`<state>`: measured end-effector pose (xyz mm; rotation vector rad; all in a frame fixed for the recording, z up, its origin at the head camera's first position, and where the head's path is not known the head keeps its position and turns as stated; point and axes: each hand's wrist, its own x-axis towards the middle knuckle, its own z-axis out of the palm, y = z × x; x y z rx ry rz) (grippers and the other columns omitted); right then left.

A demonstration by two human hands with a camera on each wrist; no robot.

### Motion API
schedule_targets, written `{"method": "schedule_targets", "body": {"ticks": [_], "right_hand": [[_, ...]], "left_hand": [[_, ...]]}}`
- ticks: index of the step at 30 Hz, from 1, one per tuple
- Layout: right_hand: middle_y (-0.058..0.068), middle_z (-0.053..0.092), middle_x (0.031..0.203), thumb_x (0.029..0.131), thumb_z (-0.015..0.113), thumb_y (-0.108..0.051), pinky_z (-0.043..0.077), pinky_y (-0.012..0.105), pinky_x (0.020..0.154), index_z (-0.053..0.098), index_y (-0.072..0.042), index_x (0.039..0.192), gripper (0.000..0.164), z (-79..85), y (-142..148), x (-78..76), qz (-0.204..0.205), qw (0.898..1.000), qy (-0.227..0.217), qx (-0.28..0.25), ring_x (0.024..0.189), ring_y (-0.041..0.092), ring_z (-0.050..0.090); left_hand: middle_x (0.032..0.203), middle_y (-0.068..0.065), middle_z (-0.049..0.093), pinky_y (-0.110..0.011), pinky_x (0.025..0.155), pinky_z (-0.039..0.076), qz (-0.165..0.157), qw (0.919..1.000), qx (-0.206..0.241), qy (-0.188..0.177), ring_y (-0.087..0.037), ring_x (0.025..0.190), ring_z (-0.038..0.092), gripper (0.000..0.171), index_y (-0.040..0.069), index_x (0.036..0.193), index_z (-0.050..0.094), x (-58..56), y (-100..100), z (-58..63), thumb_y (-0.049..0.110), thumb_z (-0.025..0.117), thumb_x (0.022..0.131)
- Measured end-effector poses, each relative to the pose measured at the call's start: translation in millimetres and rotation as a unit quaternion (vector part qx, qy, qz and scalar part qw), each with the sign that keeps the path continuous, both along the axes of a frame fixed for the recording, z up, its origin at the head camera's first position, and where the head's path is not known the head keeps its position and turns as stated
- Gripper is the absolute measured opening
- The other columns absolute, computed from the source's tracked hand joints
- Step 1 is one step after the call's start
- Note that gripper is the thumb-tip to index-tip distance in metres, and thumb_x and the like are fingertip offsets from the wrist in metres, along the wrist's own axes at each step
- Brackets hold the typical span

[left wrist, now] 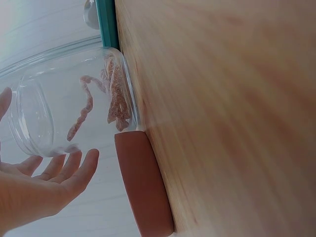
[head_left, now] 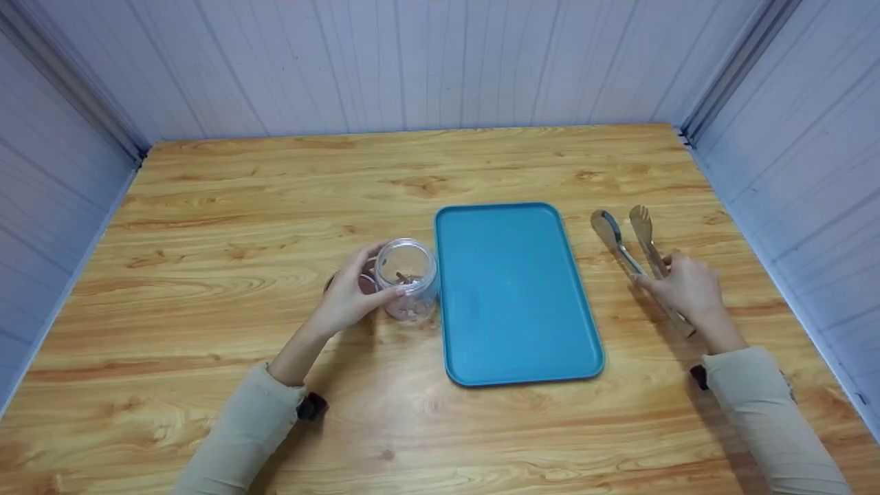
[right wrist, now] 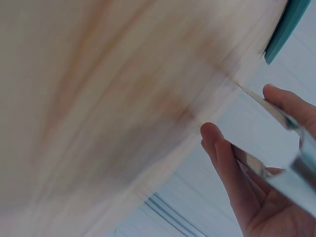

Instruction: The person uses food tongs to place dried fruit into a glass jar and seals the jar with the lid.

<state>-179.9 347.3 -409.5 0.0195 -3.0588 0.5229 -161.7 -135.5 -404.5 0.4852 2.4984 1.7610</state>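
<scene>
My left hand (head_left: pixel 349 295) holds a clear jar (head_left: pixel 412 308) near its open mouth, with the thumb at the rim and the fingers round the far side. Inside lie several reddish-brown twisted strips (left wrist: pixel 117 96), like dried meat; one leans up the wall. Beside the jar's base is a round reddish-brown piece that looks like its lid (left wrist: pixel 144 182), partly hidden by the hand in the head view. On the right, my right hand (head_left: pixel 687 289) grips metal serving tongs (head_left: pixel 608 232) between thumb and fingers. Their spoon and fork ends are spread apart, pointing away from me.
A blue rectangular tray (head_left: pixel 515 295) lies between the hands, its left edge close against the jar. All of this is on a wood-grain table (head_left: pixel 240 199), with pale panel walls (head_left: pixel 426 62) at the back and both sides.
</scene>
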Motion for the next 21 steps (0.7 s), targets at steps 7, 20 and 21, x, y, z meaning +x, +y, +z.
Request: {"method": "schedule_targets", "body": {"ticks": [7,20,21], "right_hand": [[0.015,0.054,0.067,0.071,0.066,-0.051,0.037,0.041,0.046,0.054,0.011,0.097,0.068,-1.1,-1.8,-1.9,-0.001,1.000,-0.029,0.008,0.053,0.026,0.049],[0.019,0.054,0.073,0.071,0.065,-0.051,0.039,0.042,0.051,0.053,0.012,0.097,0.070,-5.0,0.8,-4.4,0.019,0.999,-0.037,0.018,0.057,0.027,0.049],[0.019,0.054,0.072,0.071,0.065,-0.052,0.038,0.042,0.051,0.054,0.012,0.097,0.070,-4.9,0.8,-4.5,0.019,0.999,-0.039,0.018,0.057,0.027,0.049]], "left_hand": [[0.119,-0.021,0.044,-0.048,0.079,0.039,0.003,0.9999,-0.010,-0.001,-0.036,0.098,0.045,0.070,0.005,0.131,0.036,0.9,0.0,1.8,0.021,0.073,0.073],[0.119,-0.020,0.043,-0.046,0.080,0.038,0.004,1.0000,-0.005,0.004,-0.035,0.099,0.044,0.071,0.001,0.131,0.035,0.6,1.0,0.9,0.013,0.073,0.073],[0.119,-0.019,0.043,-0.046,0.080,0.039,0.004,1.0000,-0.005,0.002,-0.035,0.099,0.045,0.071,0.001,0.131,0.035,0.5,1.0,0.9,0.014,0.073,0.073]]}}
